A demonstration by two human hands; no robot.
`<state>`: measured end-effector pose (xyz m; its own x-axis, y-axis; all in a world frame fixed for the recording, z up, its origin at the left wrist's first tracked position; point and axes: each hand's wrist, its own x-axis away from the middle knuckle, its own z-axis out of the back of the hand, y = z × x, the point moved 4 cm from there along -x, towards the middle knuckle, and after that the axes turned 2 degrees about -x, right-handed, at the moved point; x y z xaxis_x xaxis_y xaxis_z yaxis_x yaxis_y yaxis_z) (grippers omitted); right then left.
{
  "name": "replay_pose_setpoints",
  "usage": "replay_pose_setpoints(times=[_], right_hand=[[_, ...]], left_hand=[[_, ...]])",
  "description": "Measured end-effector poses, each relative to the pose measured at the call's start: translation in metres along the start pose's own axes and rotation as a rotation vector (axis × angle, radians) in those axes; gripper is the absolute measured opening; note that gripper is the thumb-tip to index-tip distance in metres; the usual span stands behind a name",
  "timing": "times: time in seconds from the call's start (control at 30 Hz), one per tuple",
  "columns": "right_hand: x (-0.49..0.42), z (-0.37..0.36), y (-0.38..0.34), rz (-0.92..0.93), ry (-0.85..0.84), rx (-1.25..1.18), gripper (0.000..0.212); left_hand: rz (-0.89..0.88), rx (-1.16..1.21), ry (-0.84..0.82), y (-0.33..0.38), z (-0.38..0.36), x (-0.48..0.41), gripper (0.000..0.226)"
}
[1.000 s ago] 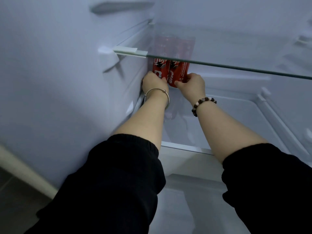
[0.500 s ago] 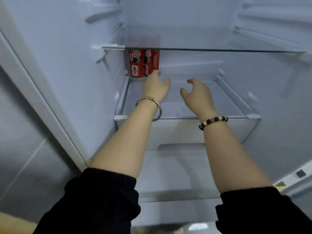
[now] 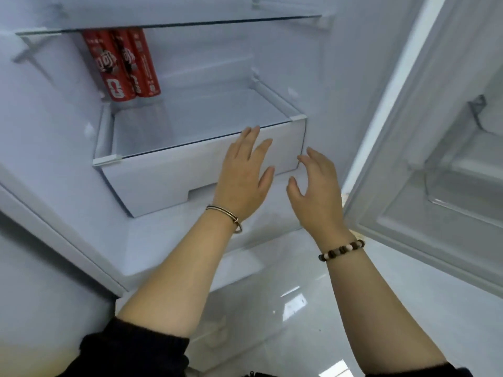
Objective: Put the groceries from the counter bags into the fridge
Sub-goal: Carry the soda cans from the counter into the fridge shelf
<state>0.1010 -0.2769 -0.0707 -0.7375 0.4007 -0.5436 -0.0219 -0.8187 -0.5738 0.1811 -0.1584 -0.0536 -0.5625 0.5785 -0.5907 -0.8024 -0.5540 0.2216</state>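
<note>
Red drink cans (image 3: 123, 63) stand upright together at the back left corner of a glass shelf (image 3: 206, 123) inside the open fridge. My left hand (image 3: 245, 175) hovers in front of the white drawer below that shelf, fingers straight and spread, holding nothing. My right hand (image 3: 317, 186) is beside it to the right, fingers loosely bent and empty. Both hands are well clear of the cans. No bags or counter are in view.
A second glass shelf (image 3: 190, 23) sits above the cans. The white drawer (image 3: 168, 180) fills the space under the lower shelf. The open fridge door (image 3: 441, 159) with clear door bins stands at the right. Glossy floor tiles (image 3: 285, 308) lie below.
Both hands let go of the cans and drew back out of the fridge, toward the right and down. The cans stay at the back left of the shelf. My view shifted rightward.
</note>
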Motion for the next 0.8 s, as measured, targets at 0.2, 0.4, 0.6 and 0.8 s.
replay_pose_setpoints(times=[0.2, 0.4, 0.6, 0.8], right_hand=[[0.065, 0.050, 0.051, -0.123, -0.060, 0.060, 0.043], [0.137, 0.140, 0.107, -0.254, -0.065, 0.158, 0.045], [0.218, 0.244, 0.163, -0.426, 0.008, 0.267, 0.051], [0.313, 0.355, 0.200, -0.584, 0.156, 0.430, 0.053]], left_hand=[[-0.025, 0.073, -0.194, 0.073, -0.040, 0.037, 0.056], [-0.078, 0.195, -0.260, 0.185, -0.067, 0.068, 0.050], [-0.254, 0.270, -0.382, 0.314, -0.105, 0.102, 0.054], [-0.451, 0.313, -0.504, 0.455, -0.136, 0.133, 0.058]])
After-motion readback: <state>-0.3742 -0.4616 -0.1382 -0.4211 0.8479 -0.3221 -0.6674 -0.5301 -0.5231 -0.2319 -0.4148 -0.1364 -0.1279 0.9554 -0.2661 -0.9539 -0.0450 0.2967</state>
